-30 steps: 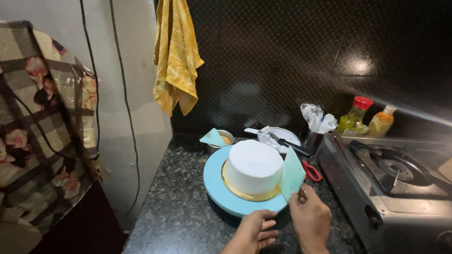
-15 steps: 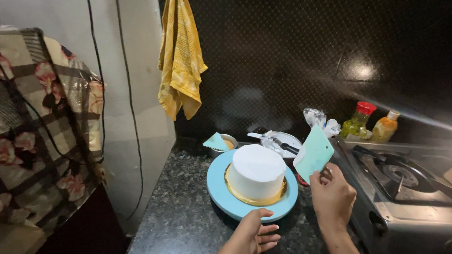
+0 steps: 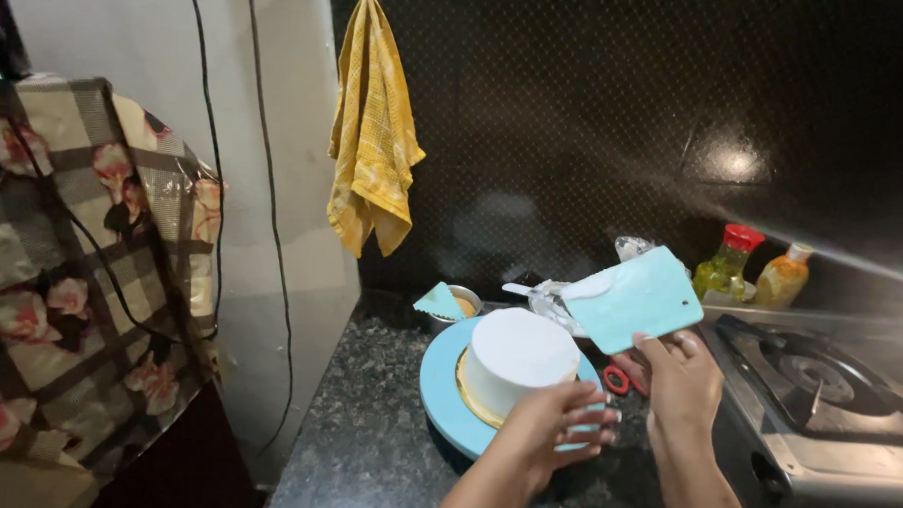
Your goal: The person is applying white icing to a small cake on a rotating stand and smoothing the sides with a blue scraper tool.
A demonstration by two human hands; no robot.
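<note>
A: How is the flat, pale turquoise plastic scraper (image 3: 638, 299) judged to handle, and where is it held?

B: It is judged light, stiff and thin, and likely slippery where white cream is smeared along its upper left edge. It is pinched at its lower right corner by the right hand (image 3: 682, 380), fingers closed on it, and is held in the air above the back of the dark speckled stone counter (image 3: 365, 431), behind the cake.

A: And the round white frosted cake (image 3: 516, 358)?

B: Soft and easily marked, it is judged; it is better turned by the round light blue turntable (image 3: 444, 399) near the counter's front edge. The left hand (image 3: 555, 428) is laid on the turntable's front rim, fingers curled loosely beside the cake's side; whether the icing is touched cannot be told.

A: What differs from earlier?

B: A second ago the scraper was pressed upright against the cake's right side; now it is lifted clear and tilted flat.
</note>
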